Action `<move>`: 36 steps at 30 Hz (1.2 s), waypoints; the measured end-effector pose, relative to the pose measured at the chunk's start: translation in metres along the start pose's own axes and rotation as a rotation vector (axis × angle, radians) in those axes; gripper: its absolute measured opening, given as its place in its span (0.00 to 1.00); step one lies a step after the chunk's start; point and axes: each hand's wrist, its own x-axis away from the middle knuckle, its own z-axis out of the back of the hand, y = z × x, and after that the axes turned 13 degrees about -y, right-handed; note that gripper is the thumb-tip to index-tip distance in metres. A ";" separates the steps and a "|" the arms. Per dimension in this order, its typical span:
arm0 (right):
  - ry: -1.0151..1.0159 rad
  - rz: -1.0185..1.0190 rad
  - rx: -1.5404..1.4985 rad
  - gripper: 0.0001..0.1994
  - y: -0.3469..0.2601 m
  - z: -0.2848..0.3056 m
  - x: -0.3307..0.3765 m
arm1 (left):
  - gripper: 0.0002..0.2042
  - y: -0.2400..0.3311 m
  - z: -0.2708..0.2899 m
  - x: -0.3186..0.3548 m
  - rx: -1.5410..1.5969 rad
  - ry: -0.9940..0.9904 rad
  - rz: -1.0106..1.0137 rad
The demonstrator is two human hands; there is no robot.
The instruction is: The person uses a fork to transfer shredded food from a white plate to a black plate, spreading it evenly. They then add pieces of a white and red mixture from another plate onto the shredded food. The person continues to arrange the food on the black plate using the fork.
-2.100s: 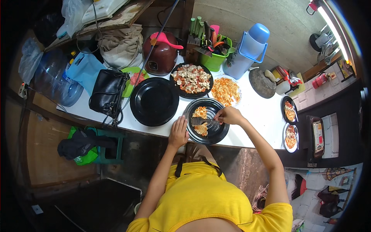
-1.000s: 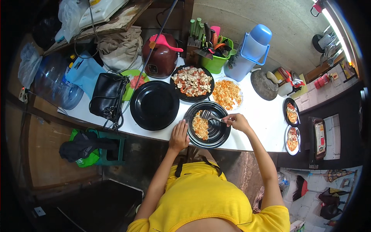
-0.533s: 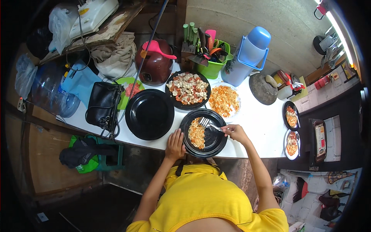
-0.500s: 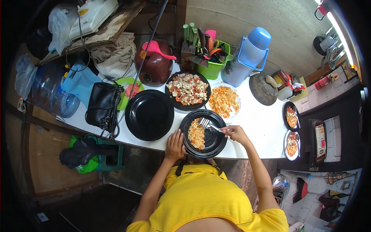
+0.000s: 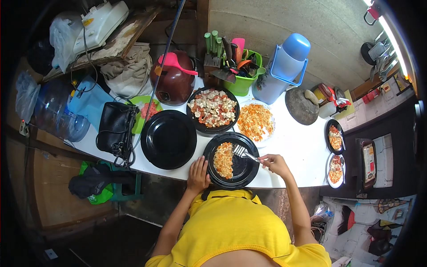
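While the right hand [image 5: 275, 165] pinches the handle of a silver metal fork [image 5: 243, 152] between thumb and fingers, its other fingers fold under, and they are hard to make out. The tines lie at the right edge of a half-round patch of pale orange and cream shredded food [image 5: 223, 161]; whether they touch it, I cannot tell. That food sits on the left half of a round, glossy black plate [image 5: 242, 173] at the near edge of a white table [image 5: 298, 151]. Beside the plate's left rim, the left hand [image 5: 198, 175] lies palm down, fingers stretched out and close together, its underside hidden.

Left of it stands a second round black plate [image 5: 168, 139]. Behind, a black plate heaped with chopped white and red pieces [image 5: 212, 107] covers most of its own surface, next to a white plate [image 5: 268, 141] of orange and cream shreds. A black leather handbag [image 5: 116, 127] stands just beside a lime-green plate [image 5: 136, 127], whose pink food [image 5: 149, 110] is too small to identify
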 end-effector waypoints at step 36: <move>-0.058 -0.072 0.848 0.06 -0.085 0.010 -0.018 | 0.24 0.000 -0.002 -0.002 0.015 0.030 -0.013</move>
